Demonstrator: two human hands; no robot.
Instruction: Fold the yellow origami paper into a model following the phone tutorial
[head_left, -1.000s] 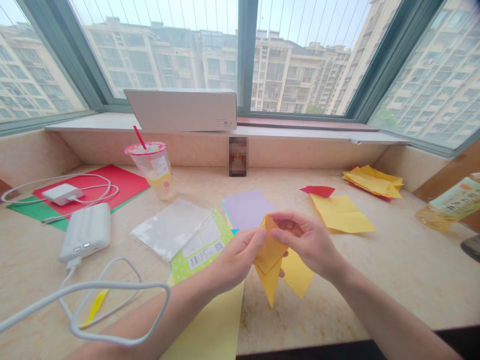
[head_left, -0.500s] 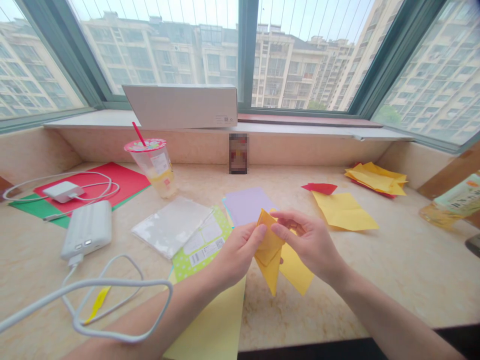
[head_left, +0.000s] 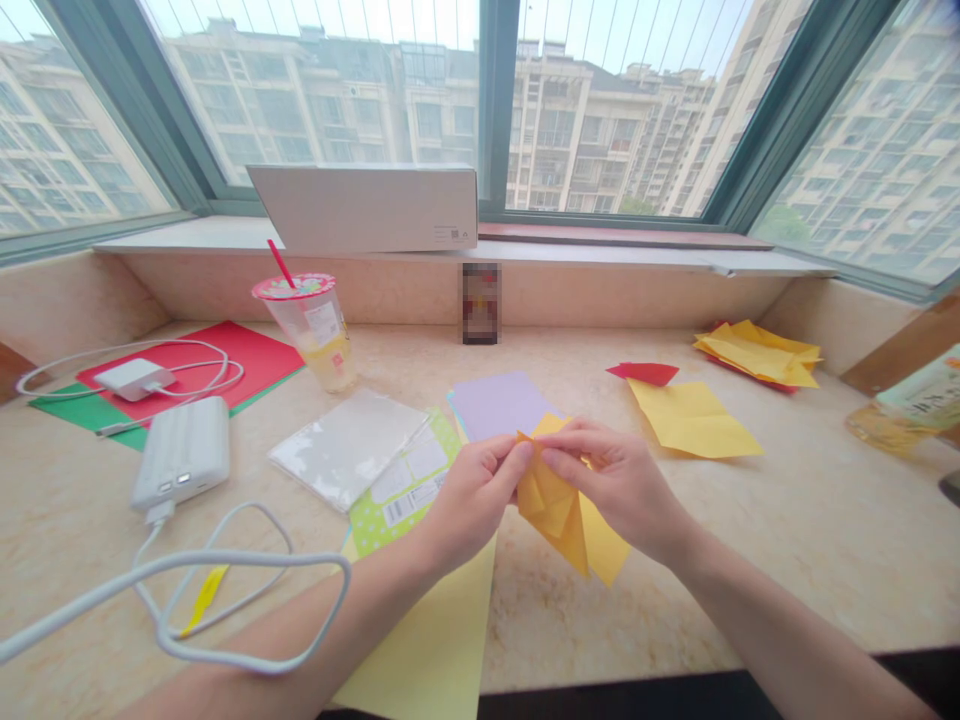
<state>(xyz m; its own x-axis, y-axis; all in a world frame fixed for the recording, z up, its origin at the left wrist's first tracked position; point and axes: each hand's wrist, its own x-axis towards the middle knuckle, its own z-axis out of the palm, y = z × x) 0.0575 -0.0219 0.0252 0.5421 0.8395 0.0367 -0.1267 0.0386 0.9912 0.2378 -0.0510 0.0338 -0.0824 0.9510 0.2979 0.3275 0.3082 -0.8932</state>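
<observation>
Folded yellow paper (head_left: pixel 553 510) sits just right of the centre of the frame, held up over the bench (head_left: pixel 645 620) between two bare hands. The left hand (head_left: pixel 476 495) pinches its upper left edge, fingers narrow, with the thumb lying on the front. The right hand (head_left: pixel 619 475) grips the top edge close beside it — thumb and curled fingers closed on the paper — and the two thumbs are near each other. Creased layers slant down to a point at the lower right. A yellow sheet (head_left: pixel 607 545) shows behind it, partly hidden by the right hand.

Beyond the hands, towards the middle of the frame, lies a lilac sheet (head_left: pixel 499 400). Left of it, a clear plastic sleeve (head_left: pixel 346 445) overlaps a green dotted packet (head_left: pixel 375 523), and a pale yellow sheet (head_left: pixel 431 640) reaches the bottom edge. Right of centre, a flat yellow square (head_left: pixel 694 425) touches a small red folded piece (head_left: pixel 645 373); a pile of yellow papers (head_left: pixel 765 352) lies farther right. At left are a lidded cup (head_left: pixel 322 345), a red sheet (head_left: pixel 247 350) and a white power bank (head_left: pixel 184 450) — the last with a cable (head_left: pixel 247 560) plugged in.
</observation>
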